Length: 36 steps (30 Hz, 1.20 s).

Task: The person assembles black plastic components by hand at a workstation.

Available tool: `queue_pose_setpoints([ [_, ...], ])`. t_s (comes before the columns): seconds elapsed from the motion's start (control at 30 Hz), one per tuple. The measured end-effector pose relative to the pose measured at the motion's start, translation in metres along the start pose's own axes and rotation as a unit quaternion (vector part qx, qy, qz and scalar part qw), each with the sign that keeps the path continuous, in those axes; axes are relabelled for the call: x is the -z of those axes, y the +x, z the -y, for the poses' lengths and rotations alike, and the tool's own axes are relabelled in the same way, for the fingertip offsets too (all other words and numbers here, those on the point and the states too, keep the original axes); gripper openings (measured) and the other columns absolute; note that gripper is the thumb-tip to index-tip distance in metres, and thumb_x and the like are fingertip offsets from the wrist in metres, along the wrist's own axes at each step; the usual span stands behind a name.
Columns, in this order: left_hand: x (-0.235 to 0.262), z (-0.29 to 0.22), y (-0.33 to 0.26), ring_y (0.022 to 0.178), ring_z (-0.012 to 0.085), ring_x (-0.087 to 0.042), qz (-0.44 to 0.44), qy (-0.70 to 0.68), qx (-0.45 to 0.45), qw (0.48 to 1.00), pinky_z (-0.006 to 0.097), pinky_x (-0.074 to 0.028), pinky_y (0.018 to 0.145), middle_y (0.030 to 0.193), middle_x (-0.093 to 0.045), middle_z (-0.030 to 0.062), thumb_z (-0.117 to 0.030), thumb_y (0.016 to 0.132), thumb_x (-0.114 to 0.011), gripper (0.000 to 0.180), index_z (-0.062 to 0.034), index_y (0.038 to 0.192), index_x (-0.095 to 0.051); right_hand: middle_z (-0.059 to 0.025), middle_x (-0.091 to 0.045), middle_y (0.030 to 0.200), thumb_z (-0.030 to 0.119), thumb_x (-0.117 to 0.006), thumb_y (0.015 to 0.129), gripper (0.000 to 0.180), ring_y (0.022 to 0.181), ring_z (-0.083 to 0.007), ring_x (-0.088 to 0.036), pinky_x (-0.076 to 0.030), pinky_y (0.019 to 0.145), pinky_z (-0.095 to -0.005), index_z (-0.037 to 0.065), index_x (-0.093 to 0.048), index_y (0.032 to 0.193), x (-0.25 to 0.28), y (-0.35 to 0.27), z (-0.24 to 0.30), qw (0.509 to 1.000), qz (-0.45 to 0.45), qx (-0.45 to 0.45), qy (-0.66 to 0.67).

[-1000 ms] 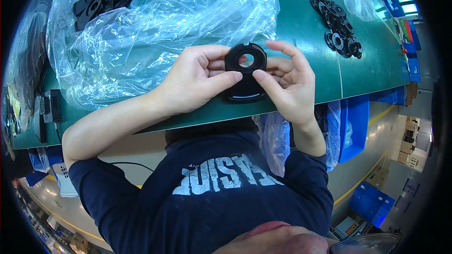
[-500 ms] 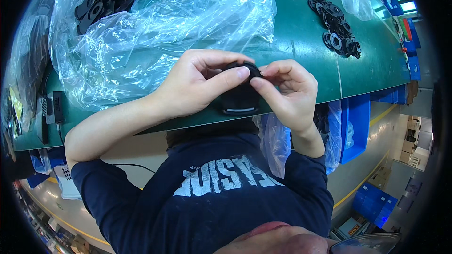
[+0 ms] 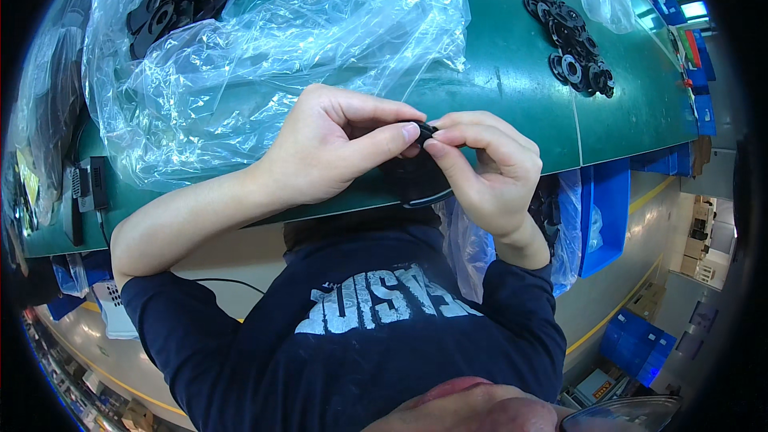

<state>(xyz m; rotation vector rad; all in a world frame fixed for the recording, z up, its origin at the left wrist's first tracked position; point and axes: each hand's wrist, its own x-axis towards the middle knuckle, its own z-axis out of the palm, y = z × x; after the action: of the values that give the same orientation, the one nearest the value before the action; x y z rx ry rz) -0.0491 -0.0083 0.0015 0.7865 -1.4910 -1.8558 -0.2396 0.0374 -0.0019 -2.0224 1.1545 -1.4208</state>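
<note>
Tabletop [image 3: 520, 92] in green spans the upper frame, clear plastic [image 3: 384, 28] covering its upper left. At centre, left hand [image 3: 324, 140] and right hand [image 3: 498, 164], nearly closed, pinch and partly hide a black part [image 3: 414, 182]. Black rings [image 3: 565, 35] lie upper right.

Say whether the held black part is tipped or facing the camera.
The black part is tipped: its top end shows nearly edge-on where the left hand and right hand pinch it.
</note>
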Motion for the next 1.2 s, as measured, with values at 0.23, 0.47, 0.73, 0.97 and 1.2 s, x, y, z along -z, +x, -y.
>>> queue_pose_setpoints([
  [0.23, -0.006, -0.006, -0.007, 0.076, 0.0112, -0.063, -0.032, 0.084, -0.048, 0.995, 0.022, -0.05, 0.069, 0.085, -0.068, 0.0111, -0.004, 0.085, -0.06, 0.017, 0.0036, 0.098, -0.067, -0.0114, -0.065, 0.079, -0.002, -0.068, 0.076, 0.011, 0.07, -0.0138, -0.063, -0.049, 0.059, -0.0222, -0.005, -0.066, 0.087, -0.001, -0.001, 0.003, 0.987, 0.02, -0.133, 0.093],
  [0.47, -0.005, -0.005, -0.008, 0.076, 0.0109, -0.064, -0.048, 0.155, -0.046, 0.986, 0.022, -0.05, 0.068, 0.083, -0.069, 0.012, -0.003, 0.084, -0.06, 0.015, 0.0046, 0.094, -0.068, -0.0104, -0.065, 0.078, -0.001, -0.065, 0.079, 0.01, 0.067, -0.012, -0.061, -0.046, 0.059, -0.0201, -0.005, -0.066, 0.088, -0.002, -0.001, -0.007, 0.972, 0.066, -0.145, 0.173],
  [0.73, -0.003, -0.002, -0.001, 0.076, 0.011, -0.064, -0.028, 0.053, -0.007, 0.998, 0.022, -0.051, 0.07, 0.084, -0.068, 0.0102, -0.006, 0.087, -0.058, 0.018, 0.0062, 0.098, -0.065, -0.0098, -0.064, 0.078, 0.0, -0.064, 0.08, 0.008, 0.068, -0.0106, -0.06, -0.045, 0.058, -0.02, -0.005, -0.065, 0.086, 0.0, -0.002, -0.008, 0.968, 0.05, -0.187, 0.163],
  [0.97, 0.0, -0.007, -0.001, 0.071, 0.0095, -0.063, -0.01, 0.202, -0.022, 0.979, 0.022, -0.05, 0.065, 0.078, -0.068, 0.0095, -0.006, 0.084, -0.059, 0.017, 0.0048, 0.095, -0.067, -0.009, -0.063, 0.073, 0.001, -0.064, 0.079, 0.006, 0.062, -0.0112, -0.06, -0.045, 0.055, -0.0206, -0.004, -0.064, 0.082, -0.001, -0.001, -0.004, 0.982, 0.069, -0.151, 0.089],
  [1.2, -0.004, -0.006, -0.005, 0.071, 0.0107, -0.064, -0.029, 0.138, 0.019, 0.99, 0.022, -0.051, 0.065, 0.078, -0.068, 0.0104, -0.007, 0.084, -0.061, 0.017, 0.005, 0.094, -0.068, -0.008, -0.063, 0.073, 0.002, -0.064, 0.079, 0.006, 0.062, -0.0094, -0.059, -0.045, 0.054, -0.0202, -0.004, -0.065, 0.081, 0.0, -0.003, -0.003, 0.969, 0.093, -0.203, 0.11],
])
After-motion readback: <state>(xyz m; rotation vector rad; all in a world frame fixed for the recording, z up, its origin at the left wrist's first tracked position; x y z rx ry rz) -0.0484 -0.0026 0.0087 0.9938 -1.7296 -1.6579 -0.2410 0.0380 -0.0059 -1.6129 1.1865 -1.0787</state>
